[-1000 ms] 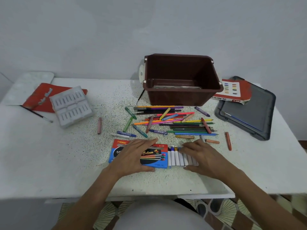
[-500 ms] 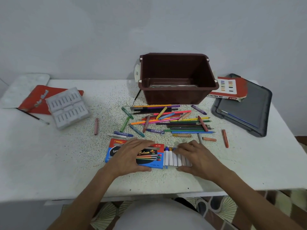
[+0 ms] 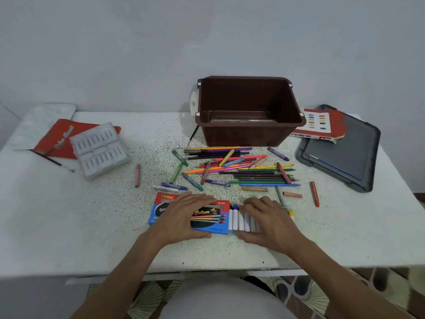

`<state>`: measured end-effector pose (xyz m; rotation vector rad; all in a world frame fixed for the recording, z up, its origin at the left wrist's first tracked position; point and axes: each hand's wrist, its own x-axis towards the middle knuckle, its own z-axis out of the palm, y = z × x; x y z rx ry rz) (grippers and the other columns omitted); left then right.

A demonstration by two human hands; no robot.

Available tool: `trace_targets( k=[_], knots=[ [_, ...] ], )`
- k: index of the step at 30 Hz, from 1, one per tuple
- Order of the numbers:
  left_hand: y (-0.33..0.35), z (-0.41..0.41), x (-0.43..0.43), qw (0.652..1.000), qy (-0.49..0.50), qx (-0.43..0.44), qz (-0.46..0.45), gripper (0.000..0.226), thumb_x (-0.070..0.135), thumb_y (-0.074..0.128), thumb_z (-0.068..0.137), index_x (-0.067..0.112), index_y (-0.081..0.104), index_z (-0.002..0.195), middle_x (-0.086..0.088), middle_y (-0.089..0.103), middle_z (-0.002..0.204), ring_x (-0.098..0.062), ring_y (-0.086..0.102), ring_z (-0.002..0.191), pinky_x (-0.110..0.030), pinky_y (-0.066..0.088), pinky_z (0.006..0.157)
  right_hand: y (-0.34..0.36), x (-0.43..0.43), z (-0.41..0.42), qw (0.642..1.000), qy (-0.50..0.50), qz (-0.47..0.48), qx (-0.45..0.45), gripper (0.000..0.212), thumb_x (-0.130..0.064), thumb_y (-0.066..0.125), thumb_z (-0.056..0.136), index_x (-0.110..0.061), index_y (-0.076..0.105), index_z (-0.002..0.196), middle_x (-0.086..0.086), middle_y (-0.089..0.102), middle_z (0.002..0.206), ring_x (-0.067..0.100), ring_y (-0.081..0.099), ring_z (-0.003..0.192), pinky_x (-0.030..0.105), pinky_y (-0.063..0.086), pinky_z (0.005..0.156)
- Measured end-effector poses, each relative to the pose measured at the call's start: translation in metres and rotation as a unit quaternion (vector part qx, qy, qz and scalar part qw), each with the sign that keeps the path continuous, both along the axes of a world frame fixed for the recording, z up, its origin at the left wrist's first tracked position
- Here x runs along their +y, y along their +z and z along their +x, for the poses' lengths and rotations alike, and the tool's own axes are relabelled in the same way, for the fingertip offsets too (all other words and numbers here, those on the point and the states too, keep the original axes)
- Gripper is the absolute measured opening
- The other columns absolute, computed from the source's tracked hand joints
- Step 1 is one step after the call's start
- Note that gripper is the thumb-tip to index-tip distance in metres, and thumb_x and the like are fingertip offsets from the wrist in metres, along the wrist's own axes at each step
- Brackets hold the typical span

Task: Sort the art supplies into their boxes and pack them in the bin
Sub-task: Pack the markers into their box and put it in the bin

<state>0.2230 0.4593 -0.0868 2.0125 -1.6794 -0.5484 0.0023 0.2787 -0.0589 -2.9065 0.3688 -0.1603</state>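
Head view: the left grip (image 3: 184,217) lies over the blue and red marker box (image 3: 212,223) at the near-centre of the table (image 3: 69,226). Its fingers are spread across the box top w/ the thumb hooked on the near edge, so it holds the box down flat. The right grip (image 3: 269,223) is just beside it, curved over the white markers (image 3: 239,221) that stick out of the box's right end. Its fingertips are at their far ends and the thumb at the near ends, so the row is pinched between. The markers lie side by side, partly in the box, and a blue cap shows at the far end.

The brown bin (image 3: 250,137) stands upright at the back-centre of the table, w/ a clear flat tray (image 3: 243,120) on its floor. Btwn the bin and the grips lies a loose pile of colour pencils and crayons (image 3: 241,171), mostly lengthwise L–R. Strays: a pink crayon (image 3: 137,175) on the left and an orange crayon (image 3: 314,194) on the right, both well apart from the pile.

To the right of the bin, an oil pastels box (image 3: 322,125) rests w/ one end on a grey lid (image 3: 345,162). On the left side, a white plastic insert (image 3: 101,150) overlaps a red box (image 3: 55,139). A thin paintbrush (image 3: 53,161) lies near them and a white palette (image 3: 43,120) sits at the far-left corner.
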Motion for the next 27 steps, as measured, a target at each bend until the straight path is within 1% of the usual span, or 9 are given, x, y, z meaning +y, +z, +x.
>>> trace_targets(
  k=[4,7,10,14,19,22,24,26,27],
  knots=[
    [0.001,0.001,0.002,1.0,-0.003,-0.003,-0.004,0.084,0.067,0.069,0.074,0.04,0.036,0.146,0.02,0.043,0.148,0.005,0.033,0.138,-0.023,0.008,0.119,-0.002,0.005,-0.001,0.999,-0.019,-0.014,-0.025,0.058,-0.068,0.064,0.076,-0.02,0.066,0.11,-0.002,0.065,0.113,0.02,0.059,0.092,0.035,0.05,0.069],
    [0.001,0.001,0.002,1.0,-0.01,0.003,-0.004,0.082,0.063,0.071,0.075,0.04,0.036,0.146,0.019,0.043,0.148,0.006,0.032,0.138,-0.025,0.01,0.119,-0.005,0.011,-0.002,0.999,-0.026,-0.01,-0.036,0.057,-0.068,0.063,0.077,-0.02,0.066,0.108,-0.002,0.065,0.111,0.02,0.058,0.091,0.034,0.049,0.069],
    [0.0,-0.001,0.002,1.0,-0.011,0.008,-0.002,0.083,0.063,0.071,0.074,0.04,0.036,0.146,0.018,0.043,0.148,0.006,0.031,0.138,-0.022,0.008,0.118,-0.008,0.016,0.001,0.999,-0.007,-0.018,-0.035,0.054,-0.064,0.065,0.077,-0.021,0.066,0.109,-0.002,0.064,0.117,0.022,0.059,0.097,0.036,0.049,0.075],
    [-0.002,-0.002,0.002,1.0,-0.011,0.004,-0.001,0.085,0.065,0.07,0.074,0.041,0.034,0.147,0.019,0.041,0.149,0.008,0.029,0.138,-0.017,0.004,0.117,-0.008,0.018,0.009,0.999,0.01,-0.001,-0.031,0.058,-0.066,0.061,0.08,-0.021,0.063,0.117,-0.003,0.063,0.123,0.021,0.058,0.102,0.036,0.049,0.079],
    [-0.002,-0.001,0.001,1.0,-0.008,0.006,0.001,0.087,0.067,0.071,0.073,0.042,0.033,0.147,0.019,0.042,0.148,0.005,0.033,0.138,-0.022,0.008,0.118,-0.005,0.016,0.012,0.997,0.009,0.079,-0.013,0.065,-0.069,0.061,0.078,-0.021,0.059,0.122,-0.006,0.059,0.131,0.016,0.053,0.111,0.034,0.047,0.088],
    [-0.001,-0.001,0.001,1.0,-0.004,0.008,0.002,0.088,0.068,0.07,0.072,0.044,0.031,0.147,0.019,0.042,0.148,0.004,0.033,0.137,-0.025,0.011,0.119,-0.002,0.01,0.005,0.994,-0.004,0.107,-0.005,0.065,-0.074,0.058,0.079,-0.024,0.058,0.119,-0.006,0.054,0.138,0.013,0.048,0.12,0.031,0.042,0.096],
    [0.0,-0.002,0.001,1.0,-0.001,0.012,0.002,0.089,0.068,0.07,0.072,0.044,0.03,0.147,0.02,0.041,0.148,0.003,0.035,0.136,-0.026,0.013,0.118,-0.001,0.004,-0.004,0.994,-0.036,0.103,-0.015,0.055,-0.068,0.055,0.086,-0.025,0.059,0.118,-0.004,0.053,0.138,0.015,0.046,0.124,0.034,0.041,0.1],
    [0.0,-0.003,0.001,1.0,0.003,0.012,0.002,0.089,0.068,0.07,0.071,0.043,0.031,0.147,0.02,0.041,0.148,0.002,0.037,0.135,-0.028,0.016,0.117,0.001,-0.002,-0.013,0.993,-0.077,0.084,-0.036,0.037,-0.05,0.059,0.091,-0.022,0.063,0.115,0.0,0.057,0.132,0.021,0.05,0.12,0.039,0.045,0.097],
    [0.001,-0.003,0.001,1.0,0.005,0.012,0.002,0.089,0.068,0.07,0.071,0.041,0.032,0.147,0.019,0.042,0.148,0.001,0.037,0.134,-0.028,0.018,0.117,0.002,-0.005,-0.018,0.991,-0.101,0.068,-0.048,0.03,-0.04,0.063,0.091,-0.018,0.065,0.112,0.003,0.059,0.127,0.024,0.053,0.116,0.041,0.048,0.093]
  ],
)
